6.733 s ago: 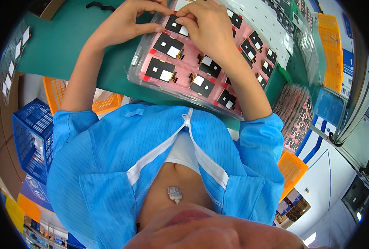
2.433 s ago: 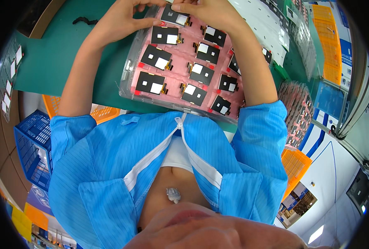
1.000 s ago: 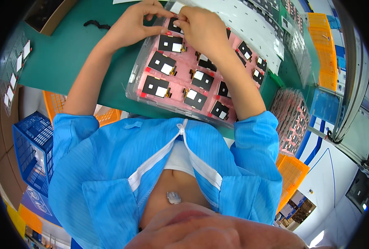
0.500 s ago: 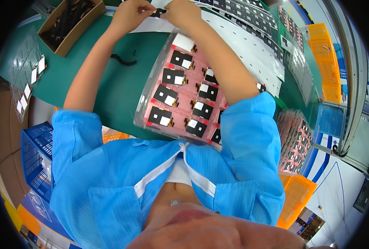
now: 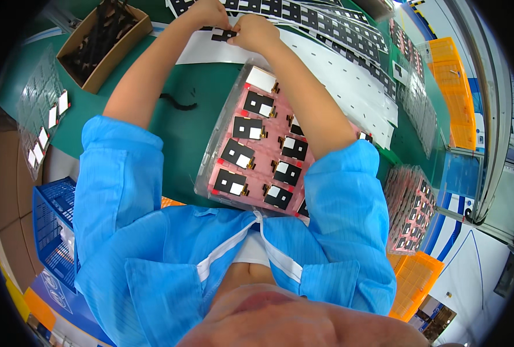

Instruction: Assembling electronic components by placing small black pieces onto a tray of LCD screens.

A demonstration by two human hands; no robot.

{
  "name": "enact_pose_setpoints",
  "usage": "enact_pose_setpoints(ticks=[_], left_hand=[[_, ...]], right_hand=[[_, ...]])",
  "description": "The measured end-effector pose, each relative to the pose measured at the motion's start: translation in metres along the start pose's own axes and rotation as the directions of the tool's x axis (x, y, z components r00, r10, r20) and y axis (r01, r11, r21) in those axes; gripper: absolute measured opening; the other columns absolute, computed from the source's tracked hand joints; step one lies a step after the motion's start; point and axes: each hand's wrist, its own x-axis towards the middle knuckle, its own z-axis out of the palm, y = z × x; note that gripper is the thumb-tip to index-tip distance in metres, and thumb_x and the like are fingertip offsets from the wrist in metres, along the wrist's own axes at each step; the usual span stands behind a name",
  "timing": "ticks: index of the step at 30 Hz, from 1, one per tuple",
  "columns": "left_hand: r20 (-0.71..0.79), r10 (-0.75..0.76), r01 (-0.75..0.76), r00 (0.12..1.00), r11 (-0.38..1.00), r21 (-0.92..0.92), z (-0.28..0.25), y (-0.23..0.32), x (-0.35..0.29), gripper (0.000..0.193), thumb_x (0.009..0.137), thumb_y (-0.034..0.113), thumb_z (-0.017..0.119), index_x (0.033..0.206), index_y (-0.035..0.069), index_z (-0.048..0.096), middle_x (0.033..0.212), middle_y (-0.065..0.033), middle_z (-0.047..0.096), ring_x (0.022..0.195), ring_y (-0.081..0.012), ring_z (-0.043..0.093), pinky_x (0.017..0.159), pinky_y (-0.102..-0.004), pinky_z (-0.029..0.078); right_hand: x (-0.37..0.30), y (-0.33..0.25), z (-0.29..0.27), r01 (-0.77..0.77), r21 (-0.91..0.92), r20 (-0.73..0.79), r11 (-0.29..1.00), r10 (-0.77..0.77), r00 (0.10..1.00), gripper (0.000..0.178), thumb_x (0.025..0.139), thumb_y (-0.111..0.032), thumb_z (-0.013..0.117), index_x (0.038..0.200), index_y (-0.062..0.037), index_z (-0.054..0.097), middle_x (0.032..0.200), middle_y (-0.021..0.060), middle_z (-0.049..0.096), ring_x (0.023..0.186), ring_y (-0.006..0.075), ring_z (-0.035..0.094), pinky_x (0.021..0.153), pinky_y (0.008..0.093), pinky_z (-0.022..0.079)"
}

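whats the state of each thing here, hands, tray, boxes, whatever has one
left hand: pinching the small black part, fingertips closed on it
right hand: pinching the same part from the other side
small black part: held between both hands, over the white strip
clear tray: flat on the green mat, most pockets filled, far pocket holding only a pale square
cardboard box: open, with dark parts inside
blue crate: below the table edge, contents unclear

Bright, even overhead light; soft shadows. Strong fisheye bending and black vignette at frame edges. Lower centre blurred, out of focus.
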Motion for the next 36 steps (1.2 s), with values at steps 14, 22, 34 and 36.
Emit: enact_pose_setpoints(ticks=[14,22,34,36], left_hand=[[-0.044,-0.285,0.280,0.957,0.882,0.378,0.012,-0.028,0.002,0.019,0.073,0.017,0.079,0.087,0.005,0.077,0.074,-0.0072,0.072,0.067,-0.0210,0.065,0.066,-0.0360,0.053],[-0.415,0.039,0.172,0.909,0.871,0.460,0.028,0.048,-0.040,0.013,0.088,0.016,0.068,0.090,0.005,0.075,0.096,-0.0156,0.069,0.091,-0.0357,0.067,0.077,-0.0442,0.052],[0.069,-0.061,0.055,0.996,0.994,0.092,0.045,0.133,-0.087,0.047,0.075,0.017,0.089,0.118,0.008,0.074,0.117,-0.0115,0.062,0.115,-0.0290,0.057,0.099,-0.0405,0.045],[0.102,-0.093,0.083,0.990,0.992,0.095,0.053,0.127,-0.082,0.048,0.074,0.017,0.089,0.119,0.008,0.074,0.115,-0.0119,0.062,0.113,-0.0299,0.057,0.099,-0.0408,0.045]], right_hand=[[-0.072,0.019,-0.058,0.258,0.813,-0.062,0.522,-0.363,0.930,0.013,0.091,-0.013,0.076,0.098,-0.0067,0.066,0.093,0.0021,0.069,0.089,0.0111,0.064,0.080,0.0264,0.051],[-0.160,0.091,-0.070,0.205,0.807,-0.085,0.554,-0.235,0.968,0.036,0.087,0.013,0.058,0.116,-0.0068,0.056,0.094,0.0009,0.054,0.080,0.0090,0.054,0.069,0.0256,0.046],[-0.143,0.073,-0.054,0.274,0.800,-0.159,0.534,-0.251,0.955,0.045,0.082,0.003,0.078,0.125,-0.0035,0.066,0.098,0.0073,0.072,0.073,0.0094,0.061,0.067,0.0248,0.051],[-0.133,0.085,-0.048,0.144,0.686,-0.015,0.713,-0.185,0.983,0.028,0.084,0.002,0.077,0.111,-0.0004,0.070,0.088,0.0058,0.072,0.071,0.0102,0.063,0.064,0.0246,0.052]])
